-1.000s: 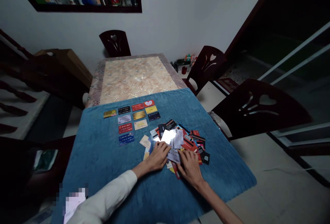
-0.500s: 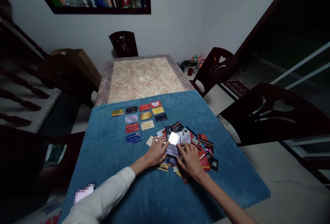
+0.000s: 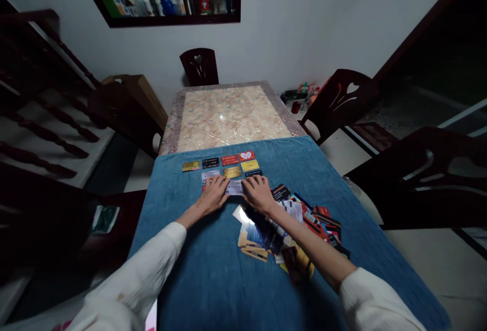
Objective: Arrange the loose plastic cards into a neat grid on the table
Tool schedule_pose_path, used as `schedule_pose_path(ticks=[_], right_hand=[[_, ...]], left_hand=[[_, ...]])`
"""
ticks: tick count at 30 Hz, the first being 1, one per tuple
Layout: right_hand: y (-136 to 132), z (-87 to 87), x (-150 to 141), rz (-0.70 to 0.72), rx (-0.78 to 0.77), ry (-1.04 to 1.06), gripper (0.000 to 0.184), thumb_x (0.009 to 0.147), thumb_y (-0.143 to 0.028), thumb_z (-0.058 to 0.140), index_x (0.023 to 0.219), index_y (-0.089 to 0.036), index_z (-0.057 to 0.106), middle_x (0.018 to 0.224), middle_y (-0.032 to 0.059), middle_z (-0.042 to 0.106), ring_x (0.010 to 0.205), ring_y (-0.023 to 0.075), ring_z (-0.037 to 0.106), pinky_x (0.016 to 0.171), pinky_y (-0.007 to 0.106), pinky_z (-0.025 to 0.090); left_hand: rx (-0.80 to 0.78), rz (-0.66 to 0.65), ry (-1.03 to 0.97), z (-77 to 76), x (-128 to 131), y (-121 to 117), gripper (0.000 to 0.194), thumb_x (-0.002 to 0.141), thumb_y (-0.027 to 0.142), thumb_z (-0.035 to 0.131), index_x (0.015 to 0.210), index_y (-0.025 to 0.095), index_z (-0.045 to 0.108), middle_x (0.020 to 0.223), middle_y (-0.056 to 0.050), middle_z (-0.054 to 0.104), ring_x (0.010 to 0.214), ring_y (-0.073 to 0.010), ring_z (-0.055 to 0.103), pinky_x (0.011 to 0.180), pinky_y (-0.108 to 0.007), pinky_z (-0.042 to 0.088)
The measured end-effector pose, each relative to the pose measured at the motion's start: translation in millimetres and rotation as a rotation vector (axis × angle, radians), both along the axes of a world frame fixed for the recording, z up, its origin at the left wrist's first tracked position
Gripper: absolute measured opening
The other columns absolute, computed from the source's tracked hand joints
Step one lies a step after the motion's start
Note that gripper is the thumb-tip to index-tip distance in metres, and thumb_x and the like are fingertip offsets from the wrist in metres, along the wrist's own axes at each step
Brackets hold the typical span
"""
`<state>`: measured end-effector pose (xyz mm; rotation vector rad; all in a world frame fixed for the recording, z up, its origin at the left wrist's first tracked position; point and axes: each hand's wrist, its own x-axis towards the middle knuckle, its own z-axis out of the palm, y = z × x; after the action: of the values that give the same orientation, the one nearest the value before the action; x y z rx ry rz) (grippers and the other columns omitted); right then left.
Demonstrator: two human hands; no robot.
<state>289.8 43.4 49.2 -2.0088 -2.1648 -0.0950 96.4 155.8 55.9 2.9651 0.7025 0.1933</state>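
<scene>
A silver-white card (image 3: 235,188) lies between my two hands, below the rows of laid-out cards. My left hand (image 3: 213,195) has its fingers closed on the card's left end, and my right hand (image 3: 259,195) grips its right end. Above them are a gold card (image 3: 232,172), a light grey card (image 3: 210,175), a red card (image 3: 230,160), a black card (image 3: 210,163) and a yellow card (image 3: 249,165). My left hand covers most of the lower cards in the left column. Under my right forearm spreads a loose pile of mixed cards (image 3: 254,237).
A blue cloth (image 3: 198,275) covers the near part of the table; a patterned cover (image 3: 228,112) shows beyond it. Dark wooden chairs stand around, one at the far end (image 3: 200,67) and one at the right (image 3: 338,100). A cardboard box (image 3: 146,92) is at the left.
Both hands have moved up and left from the pile to the rows, carrying the silver-white card. The camera view has shifted, so the table appears farther right.
</scene>
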Motion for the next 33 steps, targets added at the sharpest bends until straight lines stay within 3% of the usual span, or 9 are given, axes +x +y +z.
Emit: schedule_pose_path(ticks=[7,16,33], right_hand=[[53.6,-0.6,-21.0,0.027,-0.037,-0.024,0.044,0.093,-0.031,0.049,0.136,-0.019,0.05,0.131,0.0138,0.057,0.116,0.0297,0.041,0.094,0.045,0.027],[99.9,-2.1,-42.4,0.029,-0.139,-0.026,0.033,0.097,-0.036,0.044,0.125,-0.024,0.057,0.131,0.0107,0.059,0.118,0.0293,0.04,0.094,0.045,0.028],[137.2,-28.1,-57.4,0.044,-0.237,-0.047,0.032,0.099,-0.031,0.038,0.122,-0.024,0.059,0.132,0.0122,0.058,0.124,0.0305,0.036,0.093,0.049,0.029]], left_hand=[[0.057,0.108,0.035,-1.1,-22.1,38.0,0.049,0.086,0.026,0.056,0.134,0.016,0.049,0.131,-0.016,0.054,0.124,-0.033,0.042,0.102,-0.052,0.032],[0.033,0.242,0.103,-14.7,-35.3,72.7,0.05,0.084,0.027,0.06,0.132,0.021,0.051,0.134,-0.014,0.052,0.127,-0.0352,0.038,0.1,-0.053,0.033],[-0.028,0.274,0.241,-31.7,-36.2,97.9,0.038,0.084,0.025,0.06,0.121,0.021,0.055,0.129,-0.015,0.055,0.127,-0.0356,0.04,0.099,-0.058,0.033]])
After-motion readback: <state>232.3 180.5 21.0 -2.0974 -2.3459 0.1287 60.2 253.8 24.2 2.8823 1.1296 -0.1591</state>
